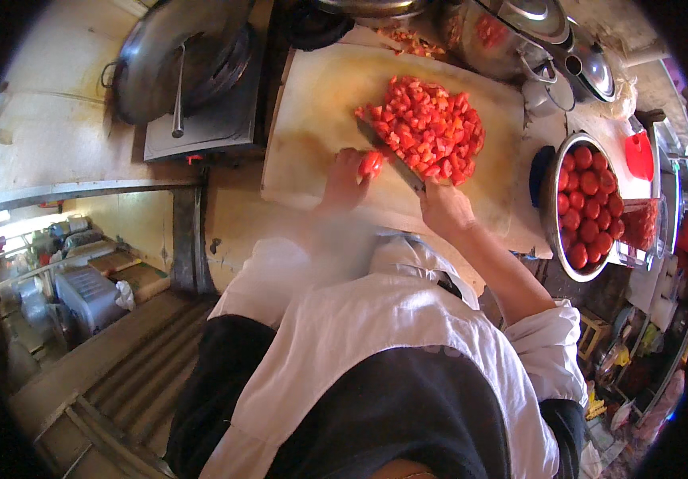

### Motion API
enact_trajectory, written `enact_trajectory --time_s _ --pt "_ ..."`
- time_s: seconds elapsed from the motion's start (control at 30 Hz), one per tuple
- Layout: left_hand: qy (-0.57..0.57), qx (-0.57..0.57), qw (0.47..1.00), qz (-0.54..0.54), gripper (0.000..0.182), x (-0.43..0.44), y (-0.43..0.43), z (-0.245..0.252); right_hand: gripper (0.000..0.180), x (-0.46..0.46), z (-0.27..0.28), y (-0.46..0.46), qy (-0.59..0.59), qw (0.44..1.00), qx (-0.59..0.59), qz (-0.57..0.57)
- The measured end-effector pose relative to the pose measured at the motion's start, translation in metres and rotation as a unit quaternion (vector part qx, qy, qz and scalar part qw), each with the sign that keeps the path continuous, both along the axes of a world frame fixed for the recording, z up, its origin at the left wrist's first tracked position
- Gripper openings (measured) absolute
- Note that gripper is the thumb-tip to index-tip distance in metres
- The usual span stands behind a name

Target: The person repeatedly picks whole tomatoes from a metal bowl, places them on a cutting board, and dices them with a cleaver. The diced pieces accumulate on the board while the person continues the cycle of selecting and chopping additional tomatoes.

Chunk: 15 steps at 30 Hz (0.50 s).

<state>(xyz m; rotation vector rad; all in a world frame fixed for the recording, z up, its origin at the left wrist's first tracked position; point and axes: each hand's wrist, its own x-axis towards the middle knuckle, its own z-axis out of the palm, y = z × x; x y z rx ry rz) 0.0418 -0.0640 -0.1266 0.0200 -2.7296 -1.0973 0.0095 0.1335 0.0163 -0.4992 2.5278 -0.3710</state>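
Observation:
On a large pale cutting board [308, 90] lies a heap of diced tomato [433, 129]. My right hand [445, 206] grips the handle of a kitchen knife [401, 164], whose blade lies along the heap's lower left edge. To the left of the blade, my left hand [347, 176] holds a red tomato piece [371, 163] near the board's front edge; whether it is whole or cut cannot be told. A metal bowl [550, 227] of whole tomatoes [589, 203] stands right of the board.
A large wok [140, 78] with a metal ladle [178, 114] is on the stove at the upper left. Behind the board are scraps [412, 42] and a metal pot [487, 51]. A metal mug [547, 96] stands at the back right, and a clear container of red pieces [640, 224] beyond the bowl.

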Motion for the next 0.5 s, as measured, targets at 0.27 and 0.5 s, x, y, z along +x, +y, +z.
enact_trajectory --time_s 0.27,0.5 --pt "0.062 -0.056 0.995 -0.045 0.015 0.001 -0.007 0.032 0.03 -0.004 -0.025 -0.035 -0.065 0.993 0.079 0.052" --pt "0.071 -0.015 0.997 -0.016 0.023 0.014 -0.004 0.017 0.019 -0.007 -0.036 -0.026 -0.007 1.0 0.015 0.003"
